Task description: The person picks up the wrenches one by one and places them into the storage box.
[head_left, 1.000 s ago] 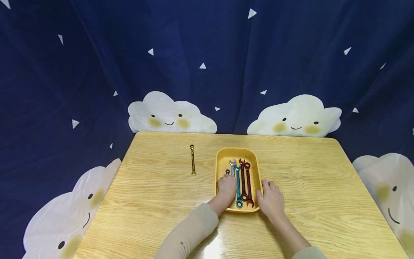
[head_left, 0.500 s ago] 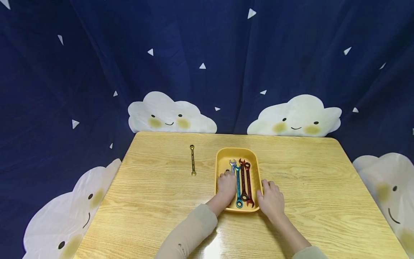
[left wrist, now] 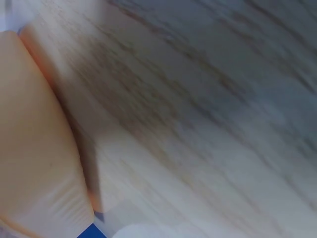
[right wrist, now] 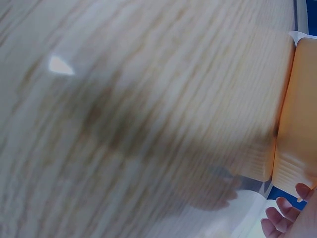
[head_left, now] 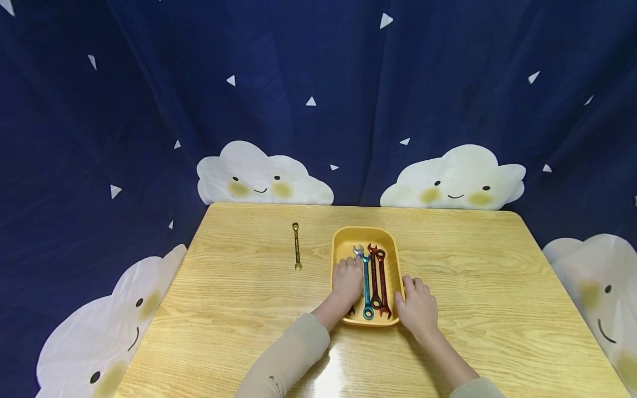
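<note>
In the head view my left hand [head_left: 347, 282] reaches into a yellow tray [head_left: 340, 237], fingers curled down over a purple wrench that it mostly covers. Only a dark open jaw end of that wrench [head_left: 351, 311] shows by the wrist; the fingertips are hidden. Right beside the hand lies a silver wrench [head_left: 358, 250], partly covered. A teal wrench [head_left: 367, 282] and two red wrenches, one [head_left: 374, 276] left of the other [head_left: 382, 282], lie alongside. My right hand [head_left: 418, 309] rests against the tray's right side with relaxed fingers, its thumb at the rim, as the right wrist view also shows.
A gold wrench [head_left: 297, 247] lies on the wooden table [head_left: 239, 298], left of the tray. Behind the table hangs a dark blue curtain [head_left: 348, 99] with cloud prints. The tray's outer wall [left wrist: 37, 139] fills the left of the left wrist view.
My left hand has slid slightly forward inside the tray, covering the purple wrench's ring end and baring its near end. The right hand and the other wrenches stay put.
</note>
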`<act>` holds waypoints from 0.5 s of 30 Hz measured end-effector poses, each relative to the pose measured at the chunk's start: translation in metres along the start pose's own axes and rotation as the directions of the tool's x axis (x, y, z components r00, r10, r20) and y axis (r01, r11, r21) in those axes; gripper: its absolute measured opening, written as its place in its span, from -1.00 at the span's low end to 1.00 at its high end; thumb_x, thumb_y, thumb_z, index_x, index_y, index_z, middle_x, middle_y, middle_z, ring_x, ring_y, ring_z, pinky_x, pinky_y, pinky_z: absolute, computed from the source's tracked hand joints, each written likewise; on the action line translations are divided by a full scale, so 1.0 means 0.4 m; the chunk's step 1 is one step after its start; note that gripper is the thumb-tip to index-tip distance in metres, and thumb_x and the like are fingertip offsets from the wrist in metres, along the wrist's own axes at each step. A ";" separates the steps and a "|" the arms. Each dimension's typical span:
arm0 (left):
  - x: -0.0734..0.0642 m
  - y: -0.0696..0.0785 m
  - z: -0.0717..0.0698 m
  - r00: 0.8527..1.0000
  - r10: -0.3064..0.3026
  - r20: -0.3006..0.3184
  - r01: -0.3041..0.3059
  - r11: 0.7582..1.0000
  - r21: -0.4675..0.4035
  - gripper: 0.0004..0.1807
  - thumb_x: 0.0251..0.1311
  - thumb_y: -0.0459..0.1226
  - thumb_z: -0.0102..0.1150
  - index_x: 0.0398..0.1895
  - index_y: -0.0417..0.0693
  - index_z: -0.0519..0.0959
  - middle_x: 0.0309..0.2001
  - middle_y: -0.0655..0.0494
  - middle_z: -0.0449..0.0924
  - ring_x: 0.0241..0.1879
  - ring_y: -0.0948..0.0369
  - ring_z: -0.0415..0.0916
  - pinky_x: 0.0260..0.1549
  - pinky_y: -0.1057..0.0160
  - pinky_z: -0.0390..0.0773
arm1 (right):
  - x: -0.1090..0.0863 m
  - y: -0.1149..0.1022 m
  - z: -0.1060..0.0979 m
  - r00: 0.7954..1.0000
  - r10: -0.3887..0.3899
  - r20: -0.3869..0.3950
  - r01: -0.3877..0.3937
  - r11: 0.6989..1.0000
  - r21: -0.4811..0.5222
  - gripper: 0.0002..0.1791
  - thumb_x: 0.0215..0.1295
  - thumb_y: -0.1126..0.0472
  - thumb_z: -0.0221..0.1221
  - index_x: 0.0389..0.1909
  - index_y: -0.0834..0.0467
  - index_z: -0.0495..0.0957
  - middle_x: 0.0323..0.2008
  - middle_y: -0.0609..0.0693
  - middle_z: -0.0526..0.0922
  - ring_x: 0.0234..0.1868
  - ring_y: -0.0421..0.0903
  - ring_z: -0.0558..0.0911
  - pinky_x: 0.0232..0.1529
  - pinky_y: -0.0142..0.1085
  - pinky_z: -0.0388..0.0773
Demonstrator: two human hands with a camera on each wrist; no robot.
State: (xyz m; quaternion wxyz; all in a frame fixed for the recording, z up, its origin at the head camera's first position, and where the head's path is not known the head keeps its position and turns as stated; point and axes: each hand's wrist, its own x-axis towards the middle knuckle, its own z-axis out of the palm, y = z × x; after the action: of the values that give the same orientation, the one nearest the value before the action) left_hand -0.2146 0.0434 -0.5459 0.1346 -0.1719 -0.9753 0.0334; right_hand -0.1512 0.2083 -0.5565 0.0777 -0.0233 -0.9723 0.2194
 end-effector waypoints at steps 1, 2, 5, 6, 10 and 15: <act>0.001 -0.002 0.000 1.000 0.005 -0.010 -0.005 1.000 -0.005 -0.55 0.04 -0.12 0.16 0.02 -0.09 0.49 -0.32 0.07 0.55 -0.34 0.18 0.47 -0.39 0.26 0.46 | 0.000 0.000 0.000 1.000 0.000 -0.002 0.000 1.000 -0.001 -0.57 0.25 0.12 -0.05 0.09 0.24 0.33 -0.01 0.29 0.38 -0.03 0.24 0.39 -0.17 0.10 0.35; 0.002 -0.005 0.000 1.000 0.010 -0.012 -0.010 1.000 -0.011 -0.54 0.05 -0.11 0.15 0.03 -0.08 0.49 -0.31 0.08 0.55 -0.32 0.18 0.46 -0.37 0.26 0.44 | 0.000 -0.001 -0.001 1.000 0.000 -0.004 0.000 1.000 -0.002 -0.57 0.24 0.12 -0.04 0.09 0.24 0.33 -0.01 0.29 0.39 -0.03 0.24 0.39 -0.17 0.10 0.35; 0.004 -0.012 -0.005 1.000 0.024 -0.009 -0.024 0.999 -0.029 -0.53 0.05 -0.07 0.11 0.05 -0.03 0.44 -0.26 0.09 0.54 -0.27 0.18 0.43 -0.33 0.25 0.39 | 0.000 -0.001 -0.002 1.000 -0.001 -0.004 0.001 1.000 -0.007 -0.56 0.23 0.13 -0.04 0.09 0.25 0.33 -0.01 0.30 0.39 -0.02 0.24 0.39 -0.17 0.11 0.35; 0.005 -0.015 -0.007 1.000 0.028 -0.009 -0.029 0.999 -0.037 -0.52 0.06 -0.06 0.09 0.06 -0.02 0.43 -0.24 0.09 0.53 -0.26 0.18 0.42 -0.32 0.25 0.38 | -0.001 -0.002 -0.002 1.000 0.000 -0.003 0.000 1.000 -0.009 -0.56 0.23 0.13 -0.04 0.09 0.25 0.33 -0.01 0.30 0.39 -0.02 0.25 0.39 -0.16 0.11 0.35; 0.008 -0.027 -0.014 0.998 0.043 -0.046 -0.045 0.998 -0.042 -0.54 0.08 -0.07 0.05 0.07 -0.01 0.40 -0.20 0.11 0.50 -0.27 0.19 0.38 -0.35 0.27 0.34 | -0.002 -0.003 -0.004 1.000 0.004 0.005 -0.004 1.000 -0.009 -0.56 0.23 0.12 -0.04 0.09 0.25 0.33 -0.01 0.30 0.38 -0.01 0.25 0.39 -0.15 0.12 0.35; 0.011 -0.044 -0.014 0.993 0.028 -0.111 -0.036 0.997 -0.071 -0.57 0.08 -0.09 0.07 0.05 0.01 0.41 -0.18 0.10 0.47 -0.22 0.18 0.38 -0.31 0.25 0.35 | -0.001 -0.005 -0.006 1.000 0.012 0.016 -0.012 1.000 -0.004 -0.56 0.24 0.12 -0.05 0.10 0.25 0.32 0.01 0.31 0.37 0.00 0.25 0.38 -0.13 0.12 0.34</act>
State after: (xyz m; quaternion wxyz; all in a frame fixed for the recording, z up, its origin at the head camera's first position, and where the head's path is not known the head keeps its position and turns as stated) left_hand -0.2229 0.0287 -0.5375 0.1813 -0.1939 -0.9641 -0.0096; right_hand -0.1504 0.2075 -0.5535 0.0688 -0.0275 -0.9731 0.2182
